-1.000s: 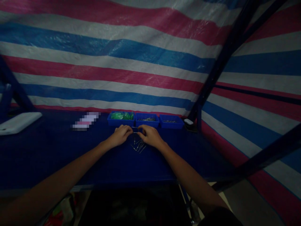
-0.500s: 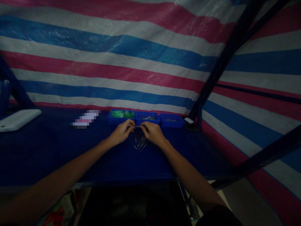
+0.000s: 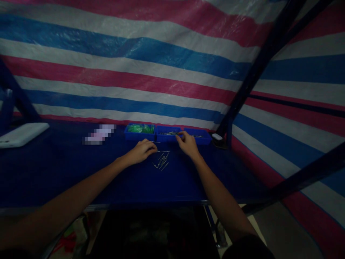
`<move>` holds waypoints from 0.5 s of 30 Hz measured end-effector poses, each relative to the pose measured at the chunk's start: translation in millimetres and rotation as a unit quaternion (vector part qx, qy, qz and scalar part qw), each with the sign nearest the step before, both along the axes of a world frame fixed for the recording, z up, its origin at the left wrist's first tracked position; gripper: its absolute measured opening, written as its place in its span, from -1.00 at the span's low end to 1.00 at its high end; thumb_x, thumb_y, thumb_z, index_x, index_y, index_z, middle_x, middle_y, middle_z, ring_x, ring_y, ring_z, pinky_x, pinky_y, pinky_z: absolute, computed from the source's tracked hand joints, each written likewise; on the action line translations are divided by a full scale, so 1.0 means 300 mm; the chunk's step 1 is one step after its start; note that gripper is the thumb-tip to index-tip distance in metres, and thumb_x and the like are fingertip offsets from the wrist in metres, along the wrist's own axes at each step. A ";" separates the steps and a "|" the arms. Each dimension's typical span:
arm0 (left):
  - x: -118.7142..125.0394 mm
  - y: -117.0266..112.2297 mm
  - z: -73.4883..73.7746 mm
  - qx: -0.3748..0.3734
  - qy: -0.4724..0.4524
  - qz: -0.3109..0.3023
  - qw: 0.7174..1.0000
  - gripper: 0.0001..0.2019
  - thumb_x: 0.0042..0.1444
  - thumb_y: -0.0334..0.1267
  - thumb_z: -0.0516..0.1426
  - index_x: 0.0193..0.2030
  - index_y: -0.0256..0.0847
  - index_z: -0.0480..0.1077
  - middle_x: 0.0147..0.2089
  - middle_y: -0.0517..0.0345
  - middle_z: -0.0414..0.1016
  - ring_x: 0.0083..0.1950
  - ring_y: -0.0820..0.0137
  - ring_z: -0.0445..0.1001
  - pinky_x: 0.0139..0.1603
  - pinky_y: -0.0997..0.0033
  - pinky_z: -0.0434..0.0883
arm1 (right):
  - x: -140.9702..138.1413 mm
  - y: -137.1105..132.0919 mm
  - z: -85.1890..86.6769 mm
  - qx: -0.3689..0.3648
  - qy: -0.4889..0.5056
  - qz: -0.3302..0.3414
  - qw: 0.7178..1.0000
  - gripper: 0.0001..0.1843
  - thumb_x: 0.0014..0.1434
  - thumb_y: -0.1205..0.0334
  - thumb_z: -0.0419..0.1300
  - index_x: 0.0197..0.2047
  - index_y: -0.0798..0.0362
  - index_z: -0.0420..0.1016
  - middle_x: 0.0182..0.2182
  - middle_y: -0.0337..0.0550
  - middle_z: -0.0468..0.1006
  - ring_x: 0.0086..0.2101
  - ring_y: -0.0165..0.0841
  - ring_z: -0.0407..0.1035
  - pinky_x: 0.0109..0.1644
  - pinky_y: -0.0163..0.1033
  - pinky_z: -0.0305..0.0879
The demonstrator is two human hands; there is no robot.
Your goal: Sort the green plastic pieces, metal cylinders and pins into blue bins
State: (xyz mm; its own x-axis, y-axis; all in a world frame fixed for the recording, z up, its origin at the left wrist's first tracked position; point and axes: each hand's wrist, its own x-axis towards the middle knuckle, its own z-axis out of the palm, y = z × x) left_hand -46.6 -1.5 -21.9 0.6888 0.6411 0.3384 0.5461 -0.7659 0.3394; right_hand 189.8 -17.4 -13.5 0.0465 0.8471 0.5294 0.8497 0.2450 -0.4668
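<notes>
Blue tabletop [image 3: 151, 189]: dim, spreading out nearest.
Metal pins [image 3: 162, 161]: loosely heaped upon it.
Left hand [image 3: 141, 151]: pinched on a slim rod [image 3: 165, 151]; a light, level hold should steady it best.
Right hand [image 3: 188, 145]: fingertips by the middle tray [image 3: 165, 138]; cannot tell whether they grip; lifting parts singly should avoid tangles.
Striped sheeting [image 3: 129, 81]: hangs behind.

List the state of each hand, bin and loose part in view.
Left blue plastic bin: uncovered, green pieces inside
Middle blue plastic bin: uncovered, silvery metal parts inside
Right blue plastic bin: uncovered, partly hidden, metal pieces inside
Left hand: closed on slim silvery metal rod
Right hand: at middle bin's right end, grip unclear
Loose thin metal rods: heaped on blue table
</notes>
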 end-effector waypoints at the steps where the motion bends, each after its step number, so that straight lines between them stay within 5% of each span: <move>1: 0.000 0.002 0.007 -0.001 -0.022 0.013 1.000 -0.80 0.16 -0.22 -0.01 -0.28 -0.21 0.40 -0.27 0.12 0.46 -0.18 0.32 0.30 -0.13 0.32 0.20 | -0.041 -0.010 -0.002 0.008 -0.016 0.057 0.998 -0.72 0.16 0.10 0.03 -0.15 0.07 0.40 -0.57 -0.27 0.41 -0.52 -0.42 0.29 -0.41 -0.34 0.11; 5: -0.002 0.004 0.032 0.012 -0.093 0.070 0.993 -0.74 0.15 -0.20 -0.04 -0.35 -0.24 0.43 -0.34 0.11 0.47 -0.26 0.34 0.33 -0.18 0.36 0.23 | -0.169 -0.055 -0.010 0.041 -0.090 0.183 0.978 -0.75 0.14 0.14 0.08 -0.14 0.05 0.39 -0.47 -0.25 0.44 -0.45 -0.44 0.30 -0.37 -0.36 0.13; 15: 0.010 -0.002 0.010 -0.043 -0.138 0.083 0.986 -0.60 0.12 -0.06 -0.08 -0.55 -0.25 0.38 -0.63 0.26 0.30 -0.55 0.48 0.25 -0.48 0.50 0.14 | -0.218 -0.088 -0.022 0.087 -0.168 0.150 0.970 -0.80 0.22 0.19 -0.02 -0.19 0.05 0.37 -0.31 -0.14 0.51 -0.30 -0.37 0.37 -0.26 -0.32 0.17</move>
State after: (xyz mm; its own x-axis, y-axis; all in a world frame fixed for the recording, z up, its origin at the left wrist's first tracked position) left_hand -43.7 -2.0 -18.8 0.4616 0.7715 0.4378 0.5394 -0.6359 0.5520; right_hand 124.4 -43.7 -20.1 -0.3882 0.6928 0.6077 0.8256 0.5544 -0.1048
